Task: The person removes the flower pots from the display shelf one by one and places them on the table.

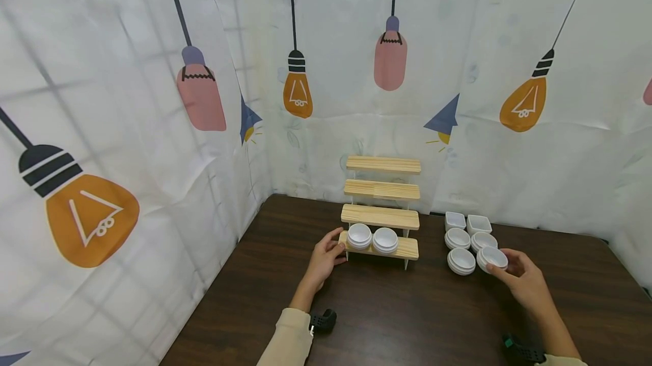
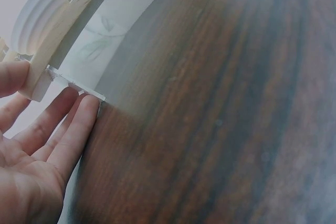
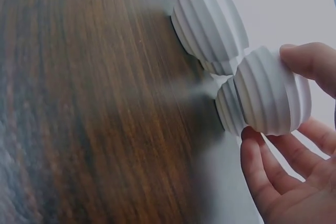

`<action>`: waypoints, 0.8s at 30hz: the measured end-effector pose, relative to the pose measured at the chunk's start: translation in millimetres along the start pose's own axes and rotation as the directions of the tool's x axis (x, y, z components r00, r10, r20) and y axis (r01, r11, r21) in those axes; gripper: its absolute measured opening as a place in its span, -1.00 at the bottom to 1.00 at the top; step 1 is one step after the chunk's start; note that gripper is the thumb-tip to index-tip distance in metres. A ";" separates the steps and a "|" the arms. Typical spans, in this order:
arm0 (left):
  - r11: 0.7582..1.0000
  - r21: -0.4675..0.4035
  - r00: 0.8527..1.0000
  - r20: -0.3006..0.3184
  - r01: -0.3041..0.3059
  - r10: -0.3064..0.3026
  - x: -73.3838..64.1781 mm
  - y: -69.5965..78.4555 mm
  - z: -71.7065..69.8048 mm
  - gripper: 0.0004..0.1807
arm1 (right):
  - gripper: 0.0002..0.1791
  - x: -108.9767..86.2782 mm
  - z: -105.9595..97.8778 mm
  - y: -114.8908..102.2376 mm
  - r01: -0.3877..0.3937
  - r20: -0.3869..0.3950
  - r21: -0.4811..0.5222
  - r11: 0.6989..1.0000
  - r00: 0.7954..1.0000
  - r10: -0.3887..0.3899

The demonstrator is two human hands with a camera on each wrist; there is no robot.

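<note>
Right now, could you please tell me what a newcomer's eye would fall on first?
Probably the big orange bulb printed on the white backdrop, far left. Next comes the pale wooden stand in the middle, two white bowls on its lowest step. To its right, the right grip holds a round dish beside other white dishes.

Two bowls (image 1: pixel 359 237) on rack (image 1: pixel 380 217), others (image 1: pixel 460 262) right; table (image 1: pixel 407 312) beneath

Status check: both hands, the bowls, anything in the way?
Left hand grips left end of bottom shelf. Right hand holds a round white bowl. Two bowls sit on that shelf. Neighbouring bowls crowd the held one, left and behind.
</note>
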State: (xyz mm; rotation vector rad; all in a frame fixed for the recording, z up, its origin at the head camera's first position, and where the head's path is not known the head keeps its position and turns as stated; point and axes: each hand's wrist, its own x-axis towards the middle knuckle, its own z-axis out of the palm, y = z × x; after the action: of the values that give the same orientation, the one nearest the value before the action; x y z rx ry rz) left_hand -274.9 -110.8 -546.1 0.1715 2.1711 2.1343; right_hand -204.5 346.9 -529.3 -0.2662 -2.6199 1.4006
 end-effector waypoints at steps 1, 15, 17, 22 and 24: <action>1.000 0.001 1.000 0.000 0.000 0.000 0.0 -0.2 -0.1 -0.45 | -0.18 0.4 0.0 0.7 -0.002 0.004 -0.004 1.000 1.000 0.002; 1.000 -0.001 1.000 -0.003 0.002 -0.002 -0.2 2.2 0.5 -0.45 | -0.19 0.8 2.4 8.0 0.017 0.031 -0.038 0.999 0.999 -0.016; 1.000 -0.002 1.000 -0.003 0.004 -0.004 0.1 1.9 0.6 -0.46 | -0.18 1.1 2.5 8.2 0.017 0.034 -0.041 0.999 0.999 -0.016; 1.000 0.000 1.000 -0.004 0.004 -0.004 0.6 0.6 0.4 -0.46 | -0.17 1.7 3.1 8.8 0.023 0.046 -0.051 0.998 0.999 -0.020; 1.000 0.000 1.000 -0.004 0.004 -0.004 0.6 0.6 0.5 -0.46 | -0.17 1.7 3.0 9.2 0.025 0.051 -0.053 0.998 0.998 -0.022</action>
State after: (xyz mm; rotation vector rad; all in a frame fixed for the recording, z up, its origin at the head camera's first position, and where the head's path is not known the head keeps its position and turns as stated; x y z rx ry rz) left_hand -275.4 -110.2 -545.5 0.1625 2.1719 2.1347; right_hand -206.1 349.8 -538.6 -0.2089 -2.6955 1.3485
